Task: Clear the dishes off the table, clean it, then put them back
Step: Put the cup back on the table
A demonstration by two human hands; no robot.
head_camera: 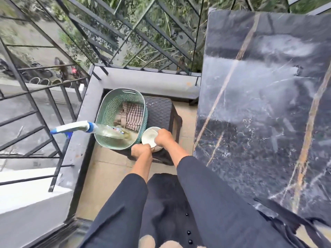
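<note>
A white plate (150, 136) rests on top of other dishes on a dark woven stool (161, 109) left of the table. My right hand (163, 138) grips the plate's right rim. My left hand (140, 150) holds its near-left edge, fingers curled over the stack. The black marble table (265, 108) with gold veins fills the right side; wet streaks shine on its bare top. A green plastic basket (109, 111) on the stool holds a checked cloth (133, 114) and a spray bottle (86, 127) with a blue nozzle that sticks out to the left.
A black metal balcony railing (53, 90) runs along the left and back, above a grey ledge (143, 79). The tiled floor (107, 172) lies between the ledge and the table. My dark-clothed legs fill the bottom.
</note>
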